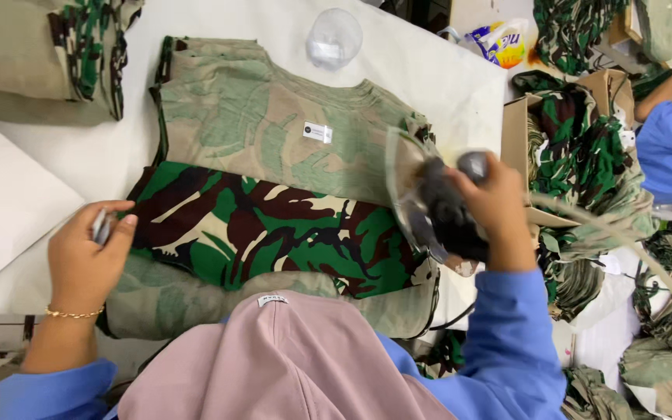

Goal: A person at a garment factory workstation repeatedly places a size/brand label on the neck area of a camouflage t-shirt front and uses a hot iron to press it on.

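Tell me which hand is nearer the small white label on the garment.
Right. The right hand, gripping the iron, sits just right of the white label; the left hand is at the garment's far left edge.

Green-brown-black camouflage fold (274, 233) on faded tan-green camouflage shirt (274, 117); white table cover (445, 78); blue sleeve (507, 342); dark grey iron (445, 210).

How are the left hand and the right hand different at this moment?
The left hand presses the camouflage garment at its edge, holding a small metal object; the right hand grips a dark iron. Only the left wrist has a gold bracelet. Both have blue sleeves.
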